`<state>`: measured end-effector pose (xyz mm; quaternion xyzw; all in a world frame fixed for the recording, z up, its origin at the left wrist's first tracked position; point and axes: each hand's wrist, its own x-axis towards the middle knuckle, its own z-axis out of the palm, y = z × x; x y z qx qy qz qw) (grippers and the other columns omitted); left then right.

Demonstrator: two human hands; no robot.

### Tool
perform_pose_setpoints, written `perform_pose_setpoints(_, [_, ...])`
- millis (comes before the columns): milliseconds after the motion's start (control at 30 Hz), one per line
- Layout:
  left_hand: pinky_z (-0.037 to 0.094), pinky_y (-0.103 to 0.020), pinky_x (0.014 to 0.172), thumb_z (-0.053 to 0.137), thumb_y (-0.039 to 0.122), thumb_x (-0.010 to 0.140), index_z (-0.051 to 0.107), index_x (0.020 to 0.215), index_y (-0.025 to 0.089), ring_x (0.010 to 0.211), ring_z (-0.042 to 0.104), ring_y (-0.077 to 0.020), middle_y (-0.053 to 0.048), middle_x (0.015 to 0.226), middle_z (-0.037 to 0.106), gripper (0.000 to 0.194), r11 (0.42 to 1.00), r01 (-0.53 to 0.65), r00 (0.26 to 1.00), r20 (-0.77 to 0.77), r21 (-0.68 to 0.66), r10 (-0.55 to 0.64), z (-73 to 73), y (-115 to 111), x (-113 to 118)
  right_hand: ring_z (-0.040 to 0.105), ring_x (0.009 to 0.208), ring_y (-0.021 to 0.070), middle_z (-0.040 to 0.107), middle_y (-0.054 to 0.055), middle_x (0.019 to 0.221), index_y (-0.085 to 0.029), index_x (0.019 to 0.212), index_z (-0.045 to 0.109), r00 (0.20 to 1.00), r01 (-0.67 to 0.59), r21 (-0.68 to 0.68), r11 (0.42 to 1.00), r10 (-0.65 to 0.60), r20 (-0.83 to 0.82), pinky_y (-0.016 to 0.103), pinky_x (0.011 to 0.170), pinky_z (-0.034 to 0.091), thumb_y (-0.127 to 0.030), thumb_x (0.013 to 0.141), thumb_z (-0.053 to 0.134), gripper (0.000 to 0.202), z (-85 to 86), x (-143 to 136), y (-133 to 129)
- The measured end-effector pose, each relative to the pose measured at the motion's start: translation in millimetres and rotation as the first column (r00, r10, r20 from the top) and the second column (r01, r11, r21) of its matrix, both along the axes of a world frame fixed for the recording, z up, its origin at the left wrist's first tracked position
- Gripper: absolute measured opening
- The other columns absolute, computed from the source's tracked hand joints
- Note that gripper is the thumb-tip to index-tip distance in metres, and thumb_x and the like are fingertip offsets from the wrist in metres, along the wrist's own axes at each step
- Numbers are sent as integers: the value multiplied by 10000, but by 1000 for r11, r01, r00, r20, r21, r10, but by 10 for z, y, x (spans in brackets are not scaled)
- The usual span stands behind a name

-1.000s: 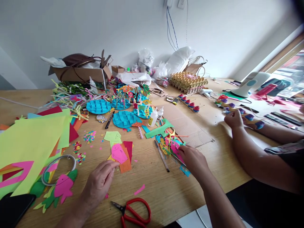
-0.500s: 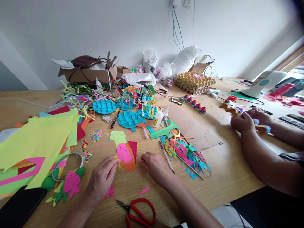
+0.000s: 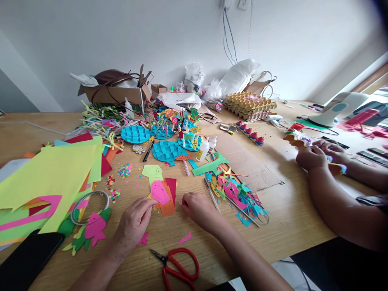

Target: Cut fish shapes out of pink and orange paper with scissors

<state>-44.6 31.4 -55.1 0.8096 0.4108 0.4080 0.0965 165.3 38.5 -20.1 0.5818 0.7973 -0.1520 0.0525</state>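
My left hand (image 3: 136,220) is closed in a pinch at the lower left edge of a piece of pink paper (image 3: 160,193) with a fish outline. What its fingertips hold, if anything, is hidden. That paper lies over orange paper (image 3: 167,207) and dark red paper (image 3: 172,186), below a light green cut-out (image 3: 152,171). To the right, my right hand (image 3: 198,210) is closed, a tiny pink paper scrap at its fingertips. Red-handled scissors (image 3: 178,264) lie between my forearms, near a pink fish-tail shape (image 3: 143,239) and a pink strip (image 3: 184,238).
Coloured sheets (image 3: 54,173), a tape ring (image 3: 90,206) and cut-out fish (image 3: 95,228) lie left. Blue discs (image 3: 169,150), glue bottles (image 3: 202,150) and paper scraps (image 3: 239,198) sit ahead and right. Another person's hands (image 3: 315,157) hold a painted egg-carton strip at the right.
The view has shifted slightly. My right hand's fingers have drawn together into a pinch, with a pink bit now showing at the tips. My left hand stays beside the pink paper.
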Motion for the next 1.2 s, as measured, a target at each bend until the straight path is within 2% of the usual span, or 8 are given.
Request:
perform_pose_setpoints(133, [536,-229,638,442,59,796,631,834,199,684,666,-157,-35,738,694,239,1000,9,1000,-4,-1,-9,1,0,8,659,869,216,695,109,929,-138,926,651,1000,7,13,1000,-7,-16,244,714,455,-198,886,469,196,5,0,-1])
perform_pose_setpoints(400, [537,-232,639,434,70,803,638,844,199,688,668,-158,-39,741,699,244,1000,5,1000,1,-28,-5,17,-8,0,674,795,242,698,182,856,-80,905,669,1000,3,-34,999,-3,-2,265,636,464,-30,828,434,252,-6,-192,29])
perform_pose_setpoints(533, [539,-228,629,436,81,808,640,832,198,681,669,-155,-39,731,701,236,1000,9,1000,6,-10,-9,42,-4,-7,662,804,209,705,143,883,-107,884,676,999,5,-32,999,-7,-52,243,671,447,-75,828,451,235,-7,-96,31])
perform_pose_setpoints(633, [540,-222,619,437,93,813,639,816,200,668,670,-152,-33,717,703,228,1000,13,1000,1,1,-13,65,-4,-3,646,816,171,708,83,885,-141,893,674,994,3,-17,1000,-5,-106,212,684,423,-101,834,448,237,31,19,30])
perform_pose_setpoints(700, [539,-218,614,439,97,814,637,809,198,662,669,-150,-31,711,703,223,1000,12,1000,2,6,-12,78,-6,2,638,803,166,705,82,870,-132,888,672,993,9,-8,1000,-10,-122,213,672,411,-90,832,429,253,70,74,10])
perform_pose_setpoints(800, [536,-216,616,435,91,813,634,805,192,661,668,-149,-35,712,702,223,1000,10,1000,3,7,-10,96,-11,2,628,773,163,700,81,846,-128,855,674,990,-24,-15,1000,22,-142,216,658,398,-80,816,433,248,117,110,-82])
perform_pose_setpoints(967, [531,-218,615,423,98,821,634,804,192,662,664,-149,-35,703,696,232,1000,-1,1000,-16,-5,1,108,-11,-13,620,713,156,697,40,782,-162,785,673,975,-158,-89,983,141,-172,211,623,386,-128,798,514,162,97,126,-340])
perform_pose_setpoints(1200, [530,-217,621,421,114,826,633,812,179,656,666,-149,-37,703,700,222,1000,20,1000,-19,-3,-20,62,-6,-9,628,746,180,684,74,851,-136,850,643,977,-187,-112,976,173,-125,227,617,391,-170,828,529,121,46,170,-493])
